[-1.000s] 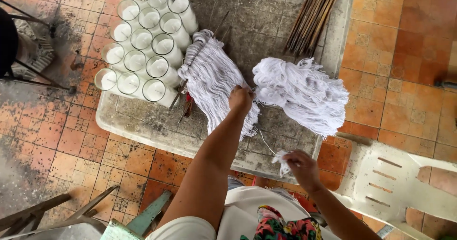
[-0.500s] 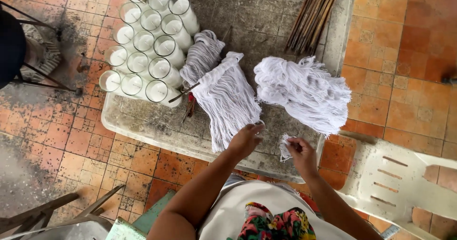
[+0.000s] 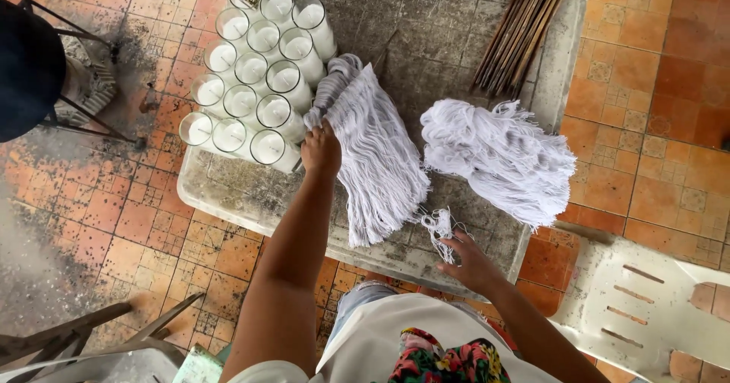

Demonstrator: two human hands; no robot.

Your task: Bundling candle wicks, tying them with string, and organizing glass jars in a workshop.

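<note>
Both hands are on the white string. Left hand point(image 3: 321, 149) rests on the top left edge of the flat bundle of white strings point(image 3: 376, 155), fingers bent down on it, though I cannot tell if it grips. Right hand point(image 3: 465, 257) pinches a small bunch of loose strings point(image 3: 439, 227) near the bundle's bottom end. The bundle lies on the grey surface point(image 3: 426, 41). Its long side runs from the top left, beside the glass jars of white wax point(image 3: 258, 79), down to the bottom right, where its loose ends fan out. A second fluffy heap of white strings point(image 3: 498, 159) lies just to the right, apart from it. Brown sticks point(image 3: 525, 30) lie at the far right corner.

Half a second ago the left hand was down by the bundle's loose ends; now it has gone up to the top. The right hand has moved a little lower.
</note>
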